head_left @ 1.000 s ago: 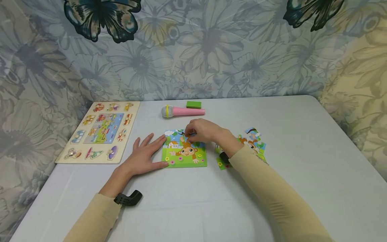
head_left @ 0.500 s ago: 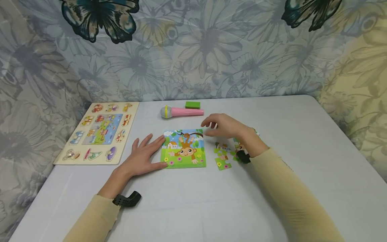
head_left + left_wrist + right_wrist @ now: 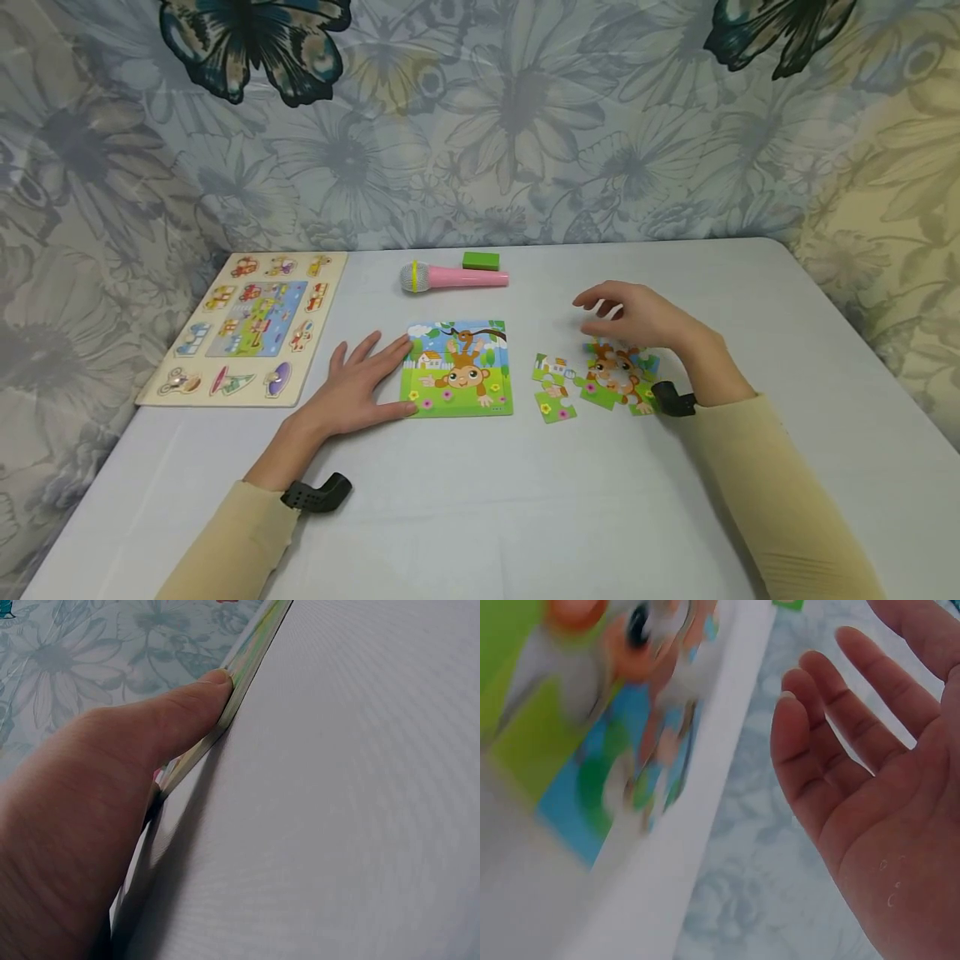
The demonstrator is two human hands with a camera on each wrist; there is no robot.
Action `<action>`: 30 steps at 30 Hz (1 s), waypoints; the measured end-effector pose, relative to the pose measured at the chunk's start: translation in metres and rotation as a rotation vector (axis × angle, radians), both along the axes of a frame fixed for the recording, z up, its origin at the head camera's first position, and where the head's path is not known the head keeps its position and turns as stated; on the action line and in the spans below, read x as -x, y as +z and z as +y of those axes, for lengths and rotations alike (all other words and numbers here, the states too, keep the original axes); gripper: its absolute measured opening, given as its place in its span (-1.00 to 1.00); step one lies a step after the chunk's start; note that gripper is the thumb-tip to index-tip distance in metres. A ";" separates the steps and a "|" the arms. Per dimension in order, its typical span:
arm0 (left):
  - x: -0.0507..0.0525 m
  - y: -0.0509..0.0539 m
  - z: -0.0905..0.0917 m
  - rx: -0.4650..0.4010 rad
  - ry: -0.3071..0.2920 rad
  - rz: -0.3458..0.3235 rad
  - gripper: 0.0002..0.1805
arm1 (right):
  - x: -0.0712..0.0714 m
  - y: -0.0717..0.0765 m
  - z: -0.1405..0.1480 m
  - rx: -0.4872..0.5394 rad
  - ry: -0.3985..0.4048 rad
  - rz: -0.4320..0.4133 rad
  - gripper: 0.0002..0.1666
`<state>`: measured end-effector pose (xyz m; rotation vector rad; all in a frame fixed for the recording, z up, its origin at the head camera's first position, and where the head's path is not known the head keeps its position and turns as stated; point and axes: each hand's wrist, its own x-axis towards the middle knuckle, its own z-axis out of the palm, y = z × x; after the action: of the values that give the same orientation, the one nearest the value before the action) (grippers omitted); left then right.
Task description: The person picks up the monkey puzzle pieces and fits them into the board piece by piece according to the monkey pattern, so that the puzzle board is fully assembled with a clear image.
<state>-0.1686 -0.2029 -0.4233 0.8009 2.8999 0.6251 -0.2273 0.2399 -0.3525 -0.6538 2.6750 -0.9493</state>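
Observation:
A square picture board (image 3: 453,400) with a monkey hanging from a branch lies mid-table. My left hand (image 3: 356,400) rests at its left side, fingers straight and spread, touching the edge. In the left wrist view the thumb (image 3: 176,716) lies on the board's edge. Over a group of loose jigsaw pieces (image 3: 603,392), right of the board, hovers my right hand (image 3: 645,317), fingers loosely bent and holding nothing. It partly covers the farthest pieces. The right wrist view shows the bare palm (image 3: 900,855), with the pieces (image 3: 615,742) blurred beside it.
A pink toy microphone (image 3: 465,277) lies behind the board, with a green block (image 3: 481,261) just beyond it. At the far left is a wooden board (image 3: 311,321) with vehicle and toy pictures. A floral cloth backdrop (image 3: 517,167) rises behind the table.
My right hand has left the top of the picture board and moved right, to above the loose pieces. A curved dark branch now shows where it was. The left hand has stayed put.

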 end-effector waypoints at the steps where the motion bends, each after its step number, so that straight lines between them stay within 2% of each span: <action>1: 0.000 0.000 0.000 0.000 0.000 0.000 0.04 | -0.001 0.000 0.004 0.005 -0.009 0.000 -0.47; 17: 0.001 -0.002 -0.001 0.004 0.001 -0.013 0.04 | -0.005 -0.004 0.050 -0.080 -0.149 -0.008 -0.39; 30: 0.000 -0.001 0.000 0.007 0.006 -0.012 0.04 | 0.003 -0.014 0.062 -0.078 -0.167 -0.059 -0.43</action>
<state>-0.1689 -0.2031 -0.4238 0.7850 2.8929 0.6171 -0.2298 0.3022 -0.3661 -0.3848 2.7319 -0.8836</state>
